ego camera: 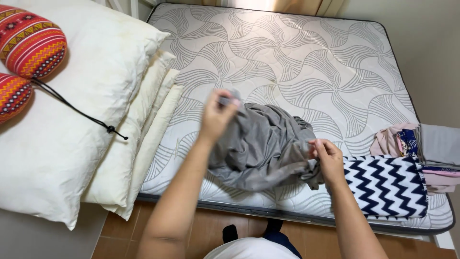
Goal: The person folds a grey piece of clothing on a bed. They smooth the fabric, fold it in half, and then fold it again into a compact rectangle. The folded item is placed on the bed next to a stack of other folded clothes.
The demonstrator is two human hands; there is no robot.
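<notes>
1. Counting what I've got on my feed: one crumpled grey soft-fabric garment, lying on the near half of one bare quilted mattress with a grey wave pattern, close to its front edge.
2. On the left there's a stack of plain white pillows; I count one big one on top and at least three flatter ones under it.
3. Two red rounded cushions with zigzag stripes sit on the big pillow, with one black cord trailing off them.
4. On the right, one folded navy-and-white chevron cloth, and past it a small pile of folded clothes in pink, blue and grey. Can't count those properly.
5. Left hand: raised above the mattress, forearm angled up from the bottom, fingers pinched tight on a top corner of the grey garment.
6. Right hand: lower, just beside the chevron cloth, fingers curled closed on the garment's right edge.
</notes>
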